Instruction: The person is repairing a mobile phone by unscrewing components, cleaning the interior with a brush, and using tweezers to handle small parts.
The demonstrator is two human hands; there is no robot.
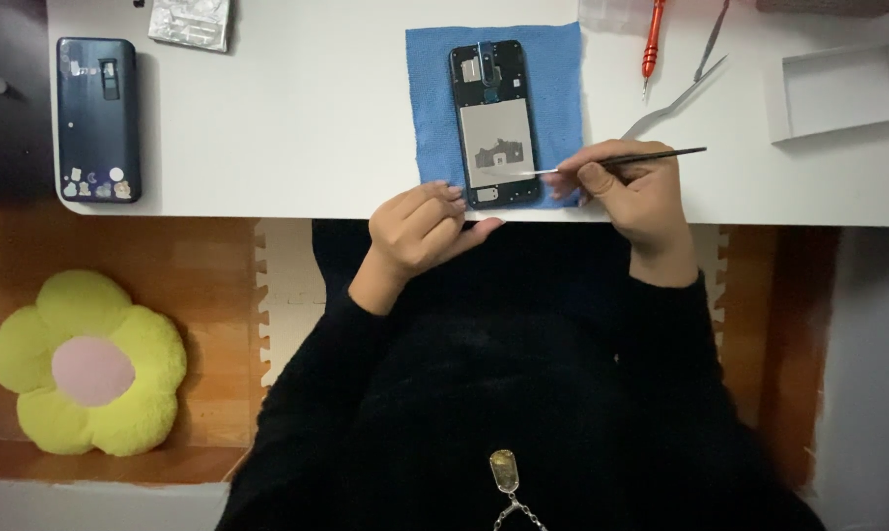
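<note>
An opened phone (pixel 496 123) with its back removed lies on a blue cloth (pixel 434 108) on the white table (pixel 297 118); a grey battery fills its middle. My right hand (pixel 629 189) grips a thin dark metal tool (pixel 626 159), its tip touching the battery's lower right edge. My left hand (pixel 420 231) rests with curled fingers at the table's near edge, fingertips against the phone's bottom corner, holding nothing.
A dark blue phone back cover (pixel 97 118) lies at the table's left. A foil packet (pixel 191 22) sits at the back. An orange screwdriver (pixel 652 39), metal tweezers (pixel 675 98) and a white box (pixel 842 88) lie right. A yellow flower cushion (pixel 86 366) is on the floor.
</note>
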